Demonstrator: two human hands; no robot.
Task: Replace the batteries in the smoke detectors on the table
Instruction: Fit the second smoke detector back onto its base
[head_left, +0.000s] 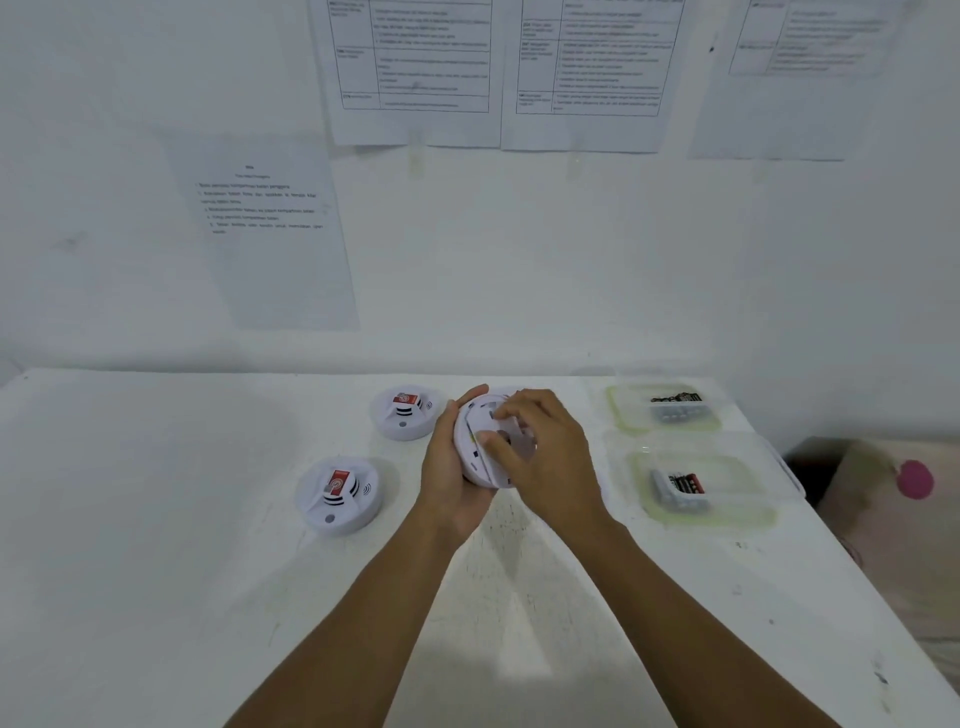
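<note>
A white round smoke detector (480, 457) is held tilted above the white table (156, 545), its back facing me. My left hand (452, 467) grips its left rim from below. My right hand (545, 452) lies over its back, with fingers curled onto the cover. Two more white detectors with red stickers sit face up on the table: one (338, 493) at the near left, one (406, 412) farther back. Two clear plastic containers at the right hold batteries: the far container (623, 410) and the near container (727, 514).
The table's right edge runs diagonally past the containers. Beyond it stands a brownish box (883, 519) with a pink round thing (915, 479). Printed sheets (415, 73) hang on the white wall behind the table.
</note>
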